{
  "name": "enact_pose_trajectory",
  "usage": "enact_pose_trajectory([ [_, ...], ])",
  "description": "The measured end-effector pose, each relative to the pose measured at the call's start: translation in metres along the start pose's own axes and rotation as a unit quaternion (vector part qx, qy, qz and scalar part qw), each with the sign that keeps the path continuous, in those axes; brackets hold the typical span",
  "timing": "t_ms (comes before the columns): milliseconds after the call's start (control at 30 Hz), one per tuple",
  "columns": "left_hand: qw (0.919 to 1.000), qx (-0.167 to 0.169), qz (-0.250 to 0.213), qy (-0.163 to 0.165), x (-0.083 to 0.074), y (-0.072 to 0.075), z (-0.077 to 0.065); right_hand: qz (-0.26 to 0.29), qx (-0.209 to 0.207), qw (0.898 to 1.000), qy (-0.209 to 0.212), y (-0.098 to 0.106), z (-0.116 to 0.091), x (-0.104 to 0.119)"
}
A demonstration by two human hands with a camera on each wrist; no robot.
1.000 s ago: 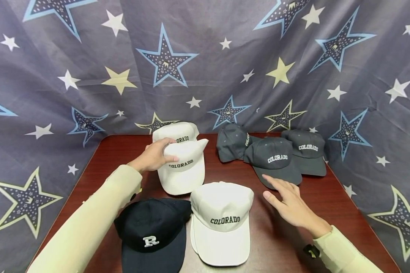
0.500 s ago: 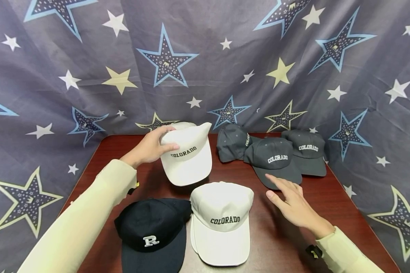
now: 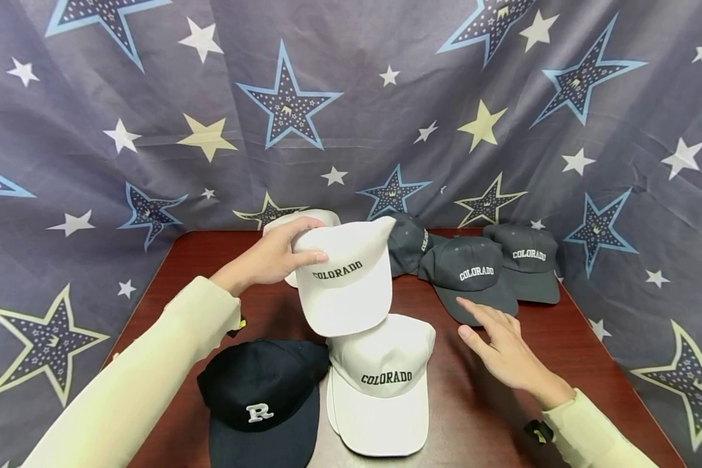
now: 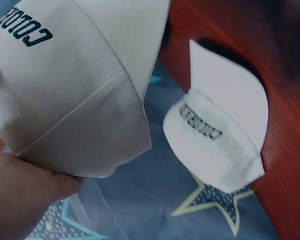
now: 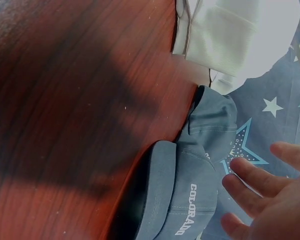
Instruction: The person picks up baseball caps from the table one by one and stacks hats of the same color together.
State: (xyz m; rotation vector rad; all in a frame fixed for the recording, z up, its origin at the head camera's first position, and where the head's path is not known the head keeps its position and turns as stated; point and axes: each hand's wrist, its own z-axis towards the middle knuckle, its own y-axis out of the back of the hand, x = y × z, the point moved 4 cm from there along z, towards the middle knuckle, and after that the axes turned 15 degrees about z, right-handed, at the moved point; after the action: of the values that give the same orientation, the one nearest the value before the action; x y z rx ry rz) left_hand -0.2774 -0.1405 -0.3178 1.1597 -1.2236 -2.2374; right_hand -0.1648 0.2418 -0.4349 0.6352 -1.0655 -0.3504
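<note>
1. Our left hand [image 3: 272, 257] grips a white cap [image 3: 345, 286], lifted off the table [image 3: 480, 403] since a moment ago — now over the front white cap [image 3: 380, 383].
2. Our right hand [image 3: 503, 348] hovers relaxed, empty, right of that front cap — stacking looks close.

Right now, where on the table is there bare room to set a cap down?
Bare wood shows at the table's left, beside the left hand, and on the near right, around the right hand. The dark caps crowd the far right; the navy cap and white cap fill the near middle.
</note>
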Motion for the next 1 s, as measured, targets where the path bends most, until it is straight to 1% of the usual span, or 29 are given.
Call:
enact_pose_trajectory([
  [100, 0.9997, 0.024, -0.006, -0.005, -0.010, -0.007, -0.003, 0.002, 0.000, 1.000, -0.001, 0.000, 0.000, 0.000],
  [233, 0.9983, 0.049, -0.012, -0.030, -0.028, -0.017, -0.008, 0.001, -0.003, 1.000, 0.000, 0.000, -0.001, -0.001],
  [367, 0.9968, 0.052, -0.010, -0.060, -0.044, -0.025, -0.014, 0.002, -0.005, 1.000, 0.002, 0.001, -0.001, -0.001],
  [467, 0.9959, 0.052, -0.007, -0.074, -0.055, -0.030, -0.017, 0.005, -0.006, 1.000, 0.003, 0.001, -0.002, -0.001],
  [800, 0.9926, 0.075, 0.020, -0.094, -0.088, -0.042, -0.031, 0.012, -0.019, 1.000, 0.022, 0.006, -0.003, 0.001],
  [933, 0.9909, 0.087, 0.043, -0.094, -0.098, -0.048, -0.037, 0.013, -0.022, 0.999, 0.026, 0.007, -0.004, 0.001],
  [1000, 0.9900, 0.093, 0.058, -0.088, -0.101, -0.051, -0.039, 0.013, -0.023, 0.999, 0.026, 0.007, -0.004, 0.001],
])
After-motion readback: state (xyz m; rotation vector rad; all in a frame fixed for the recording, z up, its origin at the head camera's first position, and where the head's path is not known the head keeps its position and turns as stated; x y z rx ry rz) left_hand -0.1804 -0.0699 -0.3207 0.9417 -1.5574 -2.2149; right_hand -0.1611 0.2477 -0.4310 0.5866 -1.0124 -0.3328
